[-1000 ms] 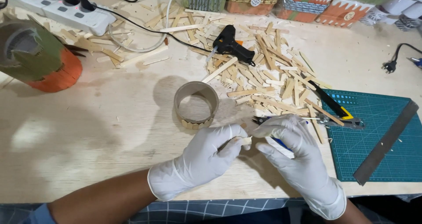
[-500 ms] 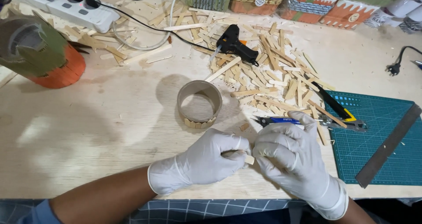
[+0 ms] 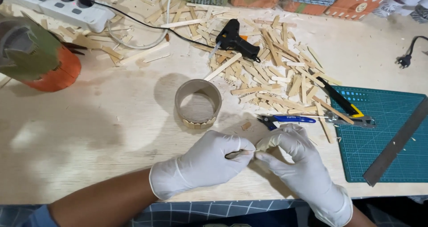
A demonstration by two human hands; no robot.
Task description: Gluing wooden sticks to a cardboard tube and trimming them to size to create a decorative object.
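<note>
Both hands wear white gloves and meet near the table's front edge. My left hand (image 3: 207,164) pinches a small wooden stick piece (image 3: 240,154) between thumb and fingers. My right hand (image 3: 298,164) grips the other end of that piece with its fingertips. Just beyond the hands stands a cardboard ring (image 3: 198,103) with short stick pieces lining its lower edge. Blue-handled cutters (image 3: 287,119) lie on the table right behind my right hand.
A heap of wooden sticks (image 3: 276,75) spreads behind the ring, with a black glue gun (image 3: 234,40) on it. A green cutting mat (image 3: 383,133) at right carries a metal ruler (image 3: 397,142) and a yellow-black knife (image 3: 341,98). An orange pot (image 3: 49,73) and power strip (image 3: 58,6) sit at left.
My right hand has closed in on my left, and both now pinch the small stick piece. The view has shifted slightly.
</note>
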